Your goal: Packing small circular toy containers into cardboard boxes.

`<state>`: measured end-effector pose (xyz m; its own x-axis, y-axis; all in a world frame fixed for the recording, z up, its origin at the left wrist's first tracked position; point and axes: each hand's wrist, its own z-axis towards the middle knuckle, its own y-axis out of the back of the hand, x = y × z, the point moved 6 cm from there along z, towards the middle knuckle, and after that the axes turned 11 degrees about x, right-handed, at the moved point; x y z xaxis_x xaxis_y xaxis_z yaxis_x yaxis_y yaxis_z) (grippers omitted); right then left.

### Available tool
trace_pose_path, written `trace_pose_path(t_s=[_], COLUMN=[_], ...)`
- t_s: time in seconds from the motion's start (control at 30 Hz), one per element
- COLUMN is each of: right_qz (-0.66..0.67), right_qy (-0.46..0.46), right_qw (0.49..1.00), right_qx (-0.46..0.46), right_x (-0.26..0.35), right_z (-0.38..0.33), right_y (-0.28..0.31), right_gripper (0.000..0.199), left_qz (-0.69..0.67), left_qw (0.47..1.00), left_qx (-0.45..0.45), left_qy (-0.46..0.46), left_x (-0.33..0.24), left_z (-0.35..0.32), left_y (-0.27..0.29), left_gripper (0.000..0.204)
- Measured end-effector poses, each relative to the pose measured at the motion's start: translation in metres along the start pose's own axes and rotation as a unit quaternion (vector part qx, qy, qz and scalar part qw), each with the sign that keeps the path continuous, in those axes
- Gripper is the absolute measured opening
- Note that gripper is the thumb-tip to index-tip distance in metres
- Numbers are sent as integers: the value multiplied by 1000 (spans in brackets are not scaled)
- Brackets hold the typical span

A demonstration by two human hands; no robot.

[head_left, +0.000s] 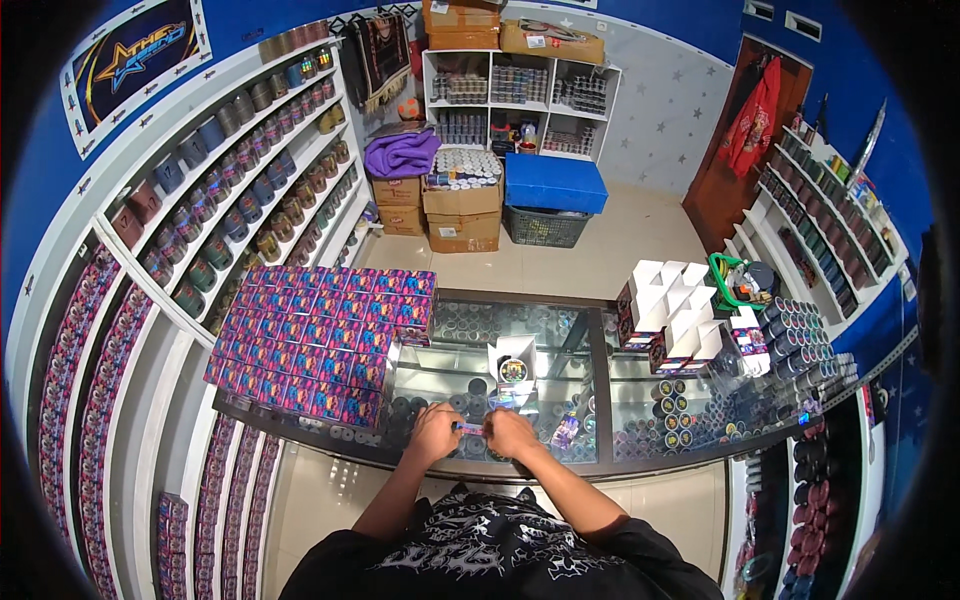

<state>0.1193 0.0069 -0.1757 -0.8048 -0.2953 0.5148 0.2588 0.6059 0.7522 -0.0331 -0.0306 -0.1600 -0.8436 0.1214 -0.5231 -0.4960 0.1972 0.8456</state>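
Note:
Over the glass-topped counter (545,325), my left hand (435,433) and my right hand (510,433) are held a short way apart. Both are closed on a small purple-pink strip (470,428) stretched between them; its exact kind is too small to make out. Just beyond my right hand stands an open white box (518,346). A round spool-like item (513,370) with a dark, colourful label shows in it. To the right of that hand, a purple printed packet (566,430) lies on the glass.
Stacked purple-pink printed boxes (310,330) fill the counter's left side. Open white-flapped boxes (670,310), a green basket (735,282) and stacked round spools (800,335) stand at the right. Black round-labelled items (672,410) sit nearer. Shelves (225,170) of cone-shaped spools line the left wall.

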Motion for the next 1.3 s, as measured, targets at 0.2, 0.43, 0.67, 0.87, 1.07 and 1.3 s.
trace_pose_path(t_s=[0.2,0.43,0.67,0.87,1.07,1.3], right_qz=[-4,16,0,174,136,-21], right_qy=[35,46,64,30,-23,-21], right_qw=[998,997,997,967,975,982], right_qx=[-45,-56,-49,-185,-174,-186], right_x=[15,24,26,14,3,14], right_z=[-6,-7,-10,-19,-34,-45], right_y=[1,2,-4,3,5,-1], right_gripper=[22,30,34,38,32,35], left_qz=[-4,-12,-34,-117,-45,12], left_qw=[1000,1000,998,991,999,999], left_qx=[0,13,54,44,3,-22], left_qy=[-1,9,8,51,20,-25], left_x=[0,3,5,12,10,3], left_z=[-4,-2,5,-9,-10,-10], left_y=[-1,2,1,-3,2,7], left_gripper=[24,19,16,17,13,13])
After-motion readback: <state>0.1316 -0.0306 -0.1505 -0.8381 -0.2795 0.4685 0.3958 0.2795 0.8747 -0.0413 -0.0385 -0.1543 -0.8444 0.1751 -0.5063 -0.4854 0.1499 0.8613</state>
